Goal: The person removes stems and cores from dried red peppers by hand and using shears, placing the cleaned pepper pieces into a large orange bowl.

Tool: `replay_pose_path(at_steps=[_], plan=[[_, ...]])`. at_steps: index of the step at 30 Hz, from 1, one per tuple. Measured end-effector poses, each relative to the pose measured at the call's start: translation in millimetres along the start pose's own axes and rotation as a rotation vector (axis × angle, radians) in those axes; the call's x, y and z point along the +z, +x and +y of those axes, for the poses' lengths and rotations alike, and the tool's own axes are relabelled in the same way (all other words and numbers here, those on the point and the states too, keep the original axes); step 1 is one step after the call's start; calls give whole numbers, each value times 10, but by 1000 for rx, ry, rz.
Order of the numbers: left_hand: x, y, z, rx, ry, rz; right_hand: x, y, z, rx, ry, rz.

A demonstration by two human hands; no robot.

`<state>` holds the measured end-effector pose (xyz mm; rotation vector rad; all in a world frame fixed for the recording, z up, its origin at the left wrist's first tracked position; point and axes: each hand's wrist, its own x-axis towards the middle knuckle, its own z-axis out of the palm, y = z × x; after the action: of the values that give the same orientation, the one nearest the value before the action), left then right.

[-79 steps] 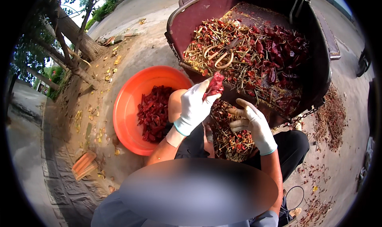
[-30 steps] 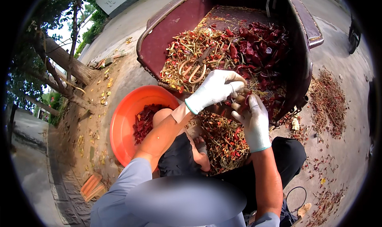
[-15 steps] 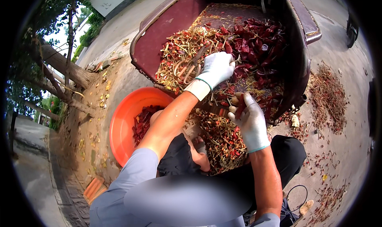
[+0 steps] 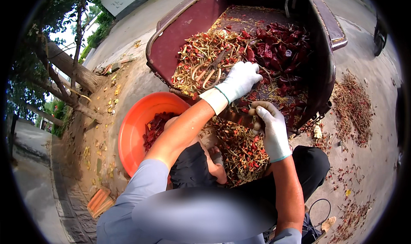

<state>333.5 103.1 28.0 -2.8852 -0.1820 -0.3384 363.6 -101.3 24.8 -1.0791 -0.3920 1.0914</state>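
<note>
Left hand [image 4: 240,79] reached further, fingertips hidden among chillies [image 4: 274,47]

White gloves on left hand [image 4: 240,80] and right hand [image 4: 272,130], red dried chillies [image 4: 274,47] (tan stems), orange basin [image 4: 133,128], maroon cart bed [image 4: 188,30].

Outdoors in bright daylight. The ground [image 4: 376,167] is pale, bare concrete or packed earth, strewn with dry stems and red scraps [image 4: 353,109]. On the left a leaning tree trunk [image 4: 70,68] rises from a dirt strip dotted with yellow leaves [image 4: 109,94]. A paved road [image 4: 141,25] runs behind, and a brick [image 4: 100,201], perhaps two, lies low left.
</note>
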Motion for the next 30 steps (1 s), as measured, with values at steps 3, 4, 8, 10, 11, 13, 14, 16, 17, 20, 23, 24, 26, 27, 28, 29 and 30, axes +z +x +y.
replay_pose_path(at_steps=[3,4,8,10,11,13,14,16,17,20,23,24,26,27,28,29,30], plan=[[39,51,-55,-97,26,38,-9,5,-2,15,-54,-8],[47,47,-74,-135,11,65,2,3,-2,7,-55,8],[-233,-124,-4,-352,-372,352,13,-4,-53,-91,-131,124],[-341,-239,110,-463,-555,418,18,35,-34,-224,-226,192],[-357,-307,163,-449,-612,500,1,106,56,-322,-281,222],[-538,-374,382,-428,-538,542,-5,119,75,-359,-337,249],[-583,-434,465,-371,-392,617,50,108,57,-375,-368,256],[-556,-529,559,-334,-469,622,178,-1,-20,-226,-291,237],[-542,-550,598,-311,-466,615,175,2,-5,-248,-292,233],[-534,-630,752,-309,-404,611,96,71,114,-358,-347,244],[-552,-698,825,-303,-470,588,43,94,149,-434,-417,264],[-564,-734,851,-312,-510,569,55,82,140,-451,-425,265],[-574,-819,916,-370,-680,498,39,81,135,-451,-446,233],[-562,-854,897,-372,-707,495,8,87,133,-433,-459,200],[-548,-898,870,-375,-732,491,9,84,137,-414,-475,188],[-560,-936,842,-401,-872,457,11,77,143,-395,-489,176],[-574,-979,811,-426,-1011,422,22,65,134,-377,-504,164]])
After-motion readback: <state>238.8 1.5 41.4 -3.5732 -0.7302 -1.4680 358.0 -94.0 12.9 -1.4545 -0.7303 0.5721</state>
